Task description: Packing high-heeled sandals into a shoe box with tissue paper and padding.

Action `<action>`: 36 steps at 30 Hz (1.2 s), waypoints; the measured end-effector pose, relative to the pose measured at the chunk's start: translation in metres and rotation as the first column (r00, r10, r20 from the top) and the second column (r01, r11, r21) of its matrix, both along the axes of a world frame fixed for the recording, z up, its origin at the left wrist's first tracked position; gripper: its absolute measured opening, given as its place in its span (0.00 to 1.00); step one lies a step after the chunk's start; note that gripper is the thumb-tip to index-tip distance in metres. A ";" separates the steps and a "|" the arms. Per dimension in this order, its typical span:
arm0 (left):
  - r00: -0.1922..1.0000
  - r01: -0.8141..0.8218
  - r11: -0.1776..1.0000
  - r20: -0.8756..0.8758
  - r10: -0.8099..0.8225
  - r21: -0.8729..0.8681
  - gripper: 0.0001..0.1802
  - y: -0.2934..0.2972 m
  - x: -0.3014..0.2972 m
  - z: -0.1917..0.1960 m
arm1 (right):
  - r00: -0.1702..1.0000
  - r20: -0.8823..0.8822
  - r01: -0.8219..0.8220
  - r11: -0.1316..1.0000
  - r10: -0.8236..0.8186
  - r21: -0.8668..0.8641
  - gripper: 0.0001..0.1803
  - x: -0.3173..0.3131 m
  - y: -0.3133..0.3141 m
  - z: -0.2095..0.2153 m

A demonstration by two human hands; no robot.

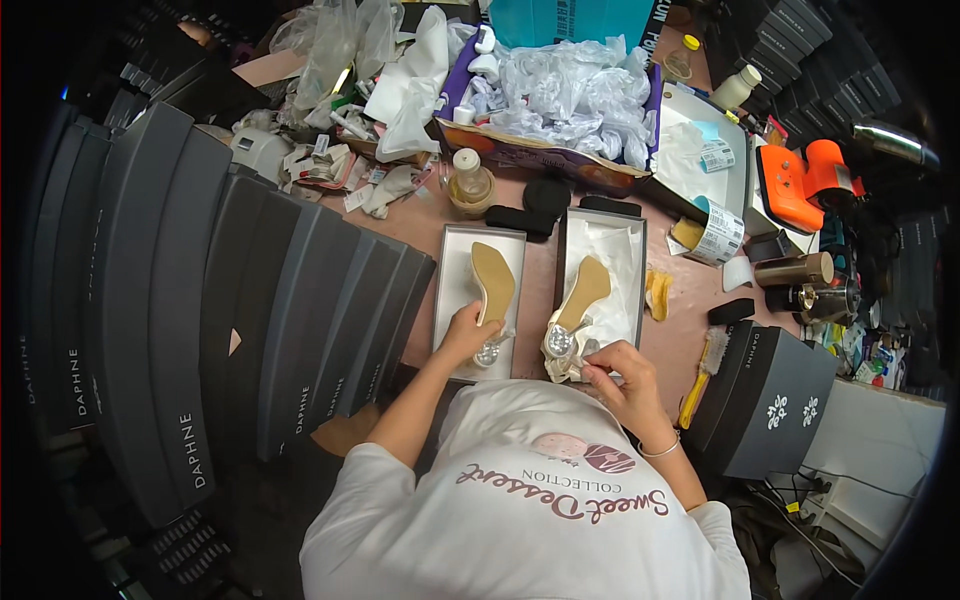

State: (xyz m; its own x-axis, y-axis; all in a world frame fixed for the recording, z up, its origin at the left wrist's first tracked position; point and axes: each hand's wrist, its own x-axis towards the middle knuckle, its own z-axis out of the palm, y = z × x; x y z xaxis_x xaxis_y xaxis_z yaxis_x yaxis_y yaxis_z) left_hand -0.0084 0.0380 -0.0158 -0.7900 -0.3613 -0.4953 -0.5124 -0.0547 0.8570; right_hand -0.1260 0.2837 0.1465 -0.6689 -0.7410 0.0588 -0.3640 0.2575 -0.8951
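Note:
Two high-heeled shoes lie sole up in front of me, each with a tan sole and a round, clear, sparkling heel. My left hand is closed around the left shoe near its heel, over a grey shoebox part with a pale inside. The right shoe rests on white tissue paper in the dark-edged shoebox beside it. Close to that shoe's heel, my right hand has thumb and fingers pinched together at a small whitish bit; what exactly they hold is unclear.
Dark shoeboxes stand in a long row at left; more sit at right. A purple carton of crumpled plastic, a pump bottle, an orange tape dispenser, a label roll and a yellow-handled brush surround the work spot.

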 end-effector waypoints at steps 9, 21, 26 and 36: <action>0.966 0.073 0.789 -0.241 0.098 0.610 0.17 0.069 -0.001 0.107 | 0.990 0.124 -0.054 0.995 0.064 -0.081 0.06 0.003 -0.005 0.021; 0.977 -0.049 0.706 -0.111 0.179 0.706 0.20 0.093 0.004 0.107 | 0.860 -0.382 -0.347 0.937 0.337 0.045 0.16 0.030 -0.007 0.028; 0.975 -0.073 0.681 -0.092 0.202 0.729 0.20 0.095 0.005 0.105 | 0.854 -0.365 -0.367 0.926 0.371 0.083 0.15 0.030 -0.006 0.021; 0.981 -0.043 0.659 -0.092 0.169 0.751 0.16 0.087 0.008 0.102 | 0.967 -0.045 -0.248 0.965 0.252 0.082 0.09 0.015 0.011 0.023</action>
State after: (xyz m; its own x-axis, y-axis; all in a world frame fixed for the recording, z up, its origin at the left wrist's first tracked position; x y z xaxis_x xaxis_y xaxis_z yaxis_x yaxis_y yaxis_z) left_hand 0.0001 0.1251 0.0864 -0.8527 -0.0088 -0.5224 -0.3396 -0.7505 0.5670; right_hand -0.1112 0.2946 0.1695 -0.4588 -0.8881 0.0274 -0.4730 0.2180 -0.8537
